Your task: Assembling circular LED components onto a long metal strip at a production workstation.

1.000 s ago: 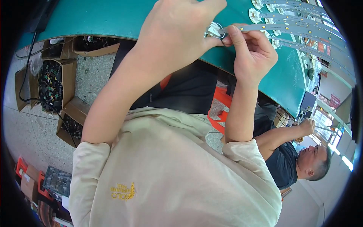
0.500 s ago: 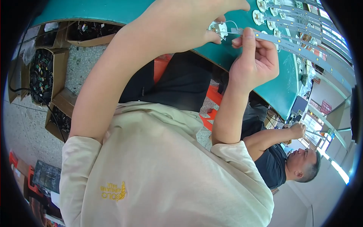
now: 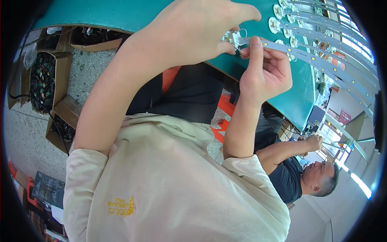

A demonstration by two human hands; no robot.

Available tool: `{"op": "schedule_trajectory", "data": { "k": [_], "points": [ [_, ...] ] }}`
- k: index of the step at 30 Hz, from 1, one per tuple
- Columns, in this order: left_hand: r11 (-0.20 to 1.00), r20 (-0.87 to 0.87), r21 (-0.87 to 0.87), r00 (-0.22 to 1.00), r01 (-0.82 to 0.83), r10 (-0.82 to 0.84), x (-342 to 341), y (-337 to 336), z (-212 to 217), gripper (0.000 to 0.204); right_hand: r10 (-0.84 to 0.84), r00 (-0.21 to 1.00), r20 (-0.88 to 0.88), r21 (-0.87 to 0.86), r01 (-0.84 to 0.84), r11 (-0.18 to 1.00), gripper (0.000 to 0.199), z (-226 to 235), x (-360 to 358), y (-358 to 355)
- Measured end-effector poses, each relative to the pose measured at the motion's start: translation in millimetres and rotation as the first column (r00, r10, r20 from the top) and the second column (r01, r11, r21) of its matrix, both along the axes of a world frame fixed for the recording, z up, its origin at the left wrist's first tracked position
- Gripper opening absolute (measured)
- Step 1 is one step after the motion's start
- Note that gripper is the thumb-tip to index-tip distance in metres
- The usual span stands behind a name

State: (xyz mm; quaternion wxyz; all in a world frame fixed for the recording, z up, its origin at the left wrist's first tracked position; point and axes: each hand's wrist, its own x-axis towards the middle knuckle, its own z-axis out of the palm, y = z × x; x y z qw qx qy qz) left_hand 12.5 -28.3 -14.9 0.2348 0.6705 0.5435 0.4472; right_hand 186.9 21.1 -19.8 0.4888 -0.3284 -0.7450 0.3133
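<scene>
Strip [image 3: 313,59] now nearer white fitting [image 3: 234,38], dark parts [image 3: 42,78] in cardboard box [image 3: 61,74]

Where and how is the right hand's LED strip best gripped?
Probably pinch the LED strip near its left end, across its flat faces, from the near right side: it is long, thin and flat, and the left hand holds the white end piece.

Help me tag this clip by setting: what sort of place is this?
Probably an electronics assembly workshop: LED strips with round white end pieces at a green workbench, and cardboard boxes of small parts near it.
</scene>
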Motion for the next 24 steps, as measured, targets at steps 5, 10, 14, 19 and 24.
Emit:
{"op": "schedule_trajectory", "data": {
  "k": [5, 10, 14, 19, 24],
  "points": [
    [0.999, 0.013, 0.033, 1.0, 0.01, -0.01, -1.5, 0.0, -0.2, 0.049, 0.014, 1.0, 0.017, 0.026, -0.014, 1.0, 0.007, 0.3, 1.2, 2.3],
    [1.0, 0.021, 0.007, 1.0, 0.015, -0.015, -1.3, -0.1, -0.8, 0.048, 0.042, 0.999, 0.033, 0.013, -0.043, 0.999, 0.007, 0.3, 1.6, 4.4],
    [1.0, 0.033, 0.014, 0.999, 0.018, -0.018, -1.6, -1.1, 1.4, 0.047, 0.024, 0.998, 0.053, 0.018, -0.025, 1.0, 0.007, 1.1, 1.4, 0.7],
    [0.998, 0.068, 0.054, 0.997, 0.025, -0.029, -2.4, 0.2, -1.5, 0.041, -0.045, 0.993, 0.113, 0.169, 0.025, 0.985, 0.01, -4.2, -2.1, -3.6],
    [0.999, 0.072, 0.002, 0.996, 0.051, -0.051, -6.3, 3.1, 2.2, 0.04, -0.032, 0.988, 0.154, 0.173, 0.005, 0.985, 0.011, -2.4, -1.3, -2.7]
  ]
}}
